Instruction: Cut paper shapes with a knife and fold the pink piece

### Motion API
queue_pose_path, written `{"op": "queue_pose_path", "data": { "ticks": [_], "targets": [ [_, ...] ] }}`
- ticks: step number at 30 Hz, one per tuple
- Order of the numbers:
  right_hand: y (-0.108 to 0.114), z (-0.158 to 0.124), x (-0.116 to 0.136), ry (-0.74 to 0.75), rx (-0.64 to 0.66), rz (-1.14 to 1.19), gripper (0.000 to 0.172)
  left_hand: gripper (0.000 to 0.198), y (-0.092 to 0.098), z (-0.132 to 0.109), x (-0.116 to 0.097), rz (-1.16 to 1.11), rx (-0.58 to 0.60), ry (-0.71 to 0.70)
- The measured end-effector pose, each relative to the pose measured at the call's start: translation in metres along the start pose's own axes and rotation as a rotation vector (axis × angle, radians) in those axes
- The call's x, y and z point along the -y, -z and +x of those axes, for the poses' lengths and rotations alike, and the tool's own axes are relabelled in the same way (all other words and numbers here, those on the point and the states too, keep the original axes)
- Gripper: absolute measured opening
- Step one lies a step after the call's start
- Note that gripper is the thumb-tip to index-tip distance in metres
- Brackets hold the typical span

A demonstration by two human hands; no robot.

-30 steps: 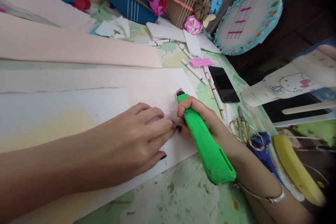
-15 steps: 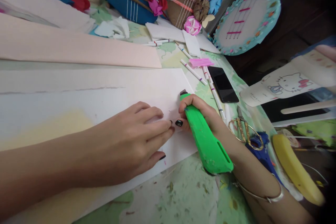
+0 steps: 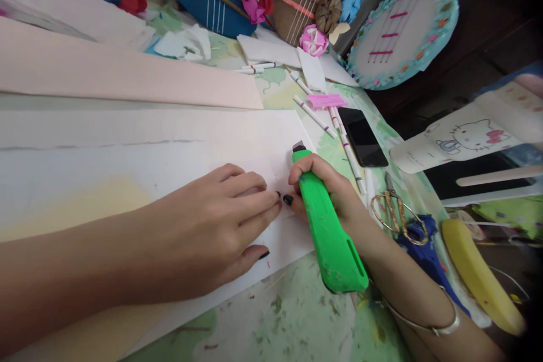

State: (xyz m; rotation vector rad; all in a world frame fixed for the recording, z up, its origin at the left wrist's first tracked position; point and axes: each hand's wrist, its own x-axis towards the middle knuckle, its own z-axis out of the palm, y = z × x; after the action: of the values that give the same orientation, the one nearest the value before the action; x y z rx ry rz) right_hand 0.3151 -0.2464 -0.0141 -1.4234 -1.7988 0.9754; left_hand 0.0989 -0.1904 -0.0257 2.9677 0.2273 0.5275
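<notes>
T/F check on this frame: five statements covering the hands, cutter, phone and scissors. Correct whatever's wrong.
1. The right hand holds the green cutter. True.
2. The left hand is raised clear of the white sheet. False: it rests on the white sheet.
3. The phone shows a lit screen. False: its screen is dark.
4. The blade sticks out of the green cutter's tip. True.
5. The gold-handled scissors lie nearer the left hand than the right hand. False: they lie nearer the right hand.
</notes>
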Motion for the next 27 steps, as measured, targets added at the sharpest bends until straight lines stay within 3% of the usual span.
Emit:
{"op": "queue_pose_path", "data": {
  "ticks": [27],
  "targets": [
    [0.001,0.0018,-0.0008,0.025,0.031,0.002,0.022,0.025,0.0025,0.0018,-0.0007,-0.013,0.015,-0.01]
  ]
}}
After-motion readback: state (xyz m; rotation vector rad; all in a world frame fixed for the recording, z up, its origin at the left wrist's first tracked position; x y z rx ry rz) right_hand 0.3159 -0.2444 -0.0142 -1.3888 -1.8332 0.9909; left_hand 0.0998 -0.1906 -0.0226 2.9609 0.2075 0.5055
